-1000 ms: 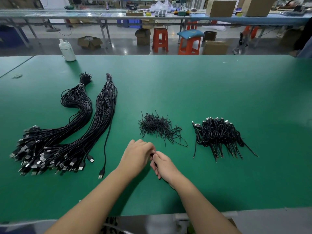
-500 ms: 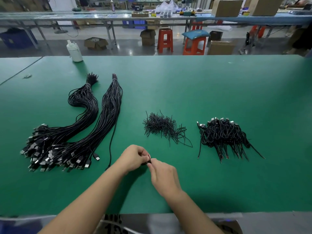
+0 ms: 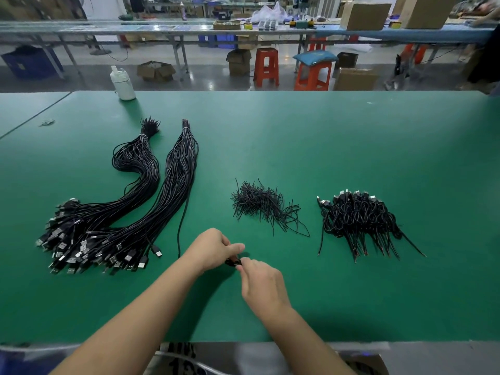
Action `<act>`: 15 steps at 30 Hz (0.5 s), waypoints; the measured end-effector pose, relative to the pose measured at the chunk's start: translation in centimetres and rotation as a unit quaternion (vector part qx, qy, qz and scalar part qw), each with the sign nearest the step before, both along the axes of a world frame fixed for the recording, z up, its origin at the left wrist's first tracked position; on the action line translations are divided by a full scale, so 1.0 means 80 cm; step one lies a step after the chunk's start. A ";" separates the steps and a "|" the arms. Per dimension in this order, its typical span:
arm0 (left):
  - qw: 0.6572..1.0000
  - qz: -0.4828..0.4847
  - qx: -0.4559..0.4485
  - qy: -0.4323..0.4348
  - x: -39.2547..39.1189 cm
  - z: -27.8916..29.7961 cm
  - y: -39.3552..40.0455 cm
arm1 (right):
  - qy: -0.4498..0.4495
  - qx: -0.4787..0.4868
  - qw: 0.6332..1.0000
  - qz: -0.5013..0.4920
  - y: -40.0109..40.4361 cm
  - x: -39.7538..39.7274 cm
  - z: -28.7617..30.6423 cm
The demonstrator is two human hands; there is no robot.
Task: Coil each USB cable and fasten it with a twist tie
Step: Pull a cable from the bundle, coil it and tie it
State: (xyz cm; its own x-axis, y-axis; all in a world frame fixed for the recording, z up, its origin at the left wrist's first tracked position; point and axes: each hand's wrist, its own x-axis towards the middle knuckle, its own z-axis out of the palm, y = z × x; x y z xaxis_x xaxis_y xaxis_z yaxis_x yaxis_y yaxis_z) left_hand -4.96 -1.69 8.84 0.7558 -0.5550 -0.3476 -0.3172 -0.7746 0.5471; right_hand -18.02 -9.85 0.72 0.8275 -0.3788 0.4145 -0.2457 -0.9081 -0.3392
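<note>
Cable in hand: a black USB cable point(image 3: 233, 262) sits between the 2 hands, just above the green table point(image 3: 351, 147) near its front edge; most of it is hidden by fingers.
Left hand: the left hand point(image 3: 213, 249) has its fingers curled around the cable, pinching it at the fingertips.
Right hand: the right hand point(image 3: 261, 280) pinches the same small black bundle from the other side; whether it holds cable or tie I cannot tell.
Loose strand: 1 cable line point(image 3: 181, 226) runs from the left hand up toward the uncoiled bundles point(image 3: 130, 212), 2 of them, lying at the left.
Ties: the twist-tie pile point(image 3: 259, 204) lies just beyond the hands.
Finished pile: coiled cables point(image 3: 357, 217) lie to the right.
Handling: judged light, thin and limp, with springy loops that could slip open; the wire ties likely bend and keep shape.
Where to hold: best pinched at the coil's waist, with the plug end tucked in.
</note>
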 end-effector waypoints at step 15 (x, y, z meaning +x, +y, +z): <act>0.988 -0.101 0.085 -0.081 -0.019 0.008 -0.007 | 0.054 0.008 0.998 0.009 -0.003 0.002 -0.001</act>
